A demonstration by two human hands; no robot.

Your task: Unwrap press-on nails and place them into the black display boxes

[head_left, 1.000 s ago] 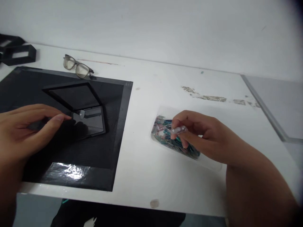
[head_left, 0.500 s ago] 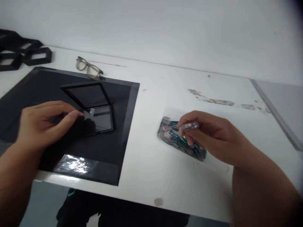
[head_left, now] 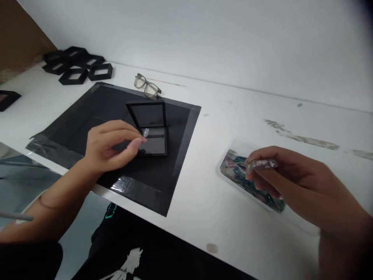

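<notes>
My left hand (head_left: 115, 146), thumb and index finger pinched together, is over the lower half of an open black hinged case (head_left: 165, 144) with its lid (head_left: 148, 115) raised. Right at those fingertips shows a small translucent piece (head_left: 146, 132); whether it is held or lies in the case I cannot tell. Between thumb and fingers, my right hand (head_left: 287, 179) grips a small, clear, shiny elongated piece (head_left: 264, 164). Beneath that hand, partly covered by it, lies a clear plastic container (head_left: 223, 174) with many glossy teal, pink and dark pieces in it.
Under the case a black mat (head_left: 140, 194) is taped to the white table (head_left: 189, 202). Eyeglasses (head_left: 147, 85) lie at its back edge. Several black frames (head_left: 100, 72) are grouped at the back left, and another black frame (head_left: 8, 100) sits at the far left.
The view has swung left, so everything sits further right and more frames show. My left fingertips are closer to the translucent piece. My right hand still grips its clear piece above the container.
</notes>
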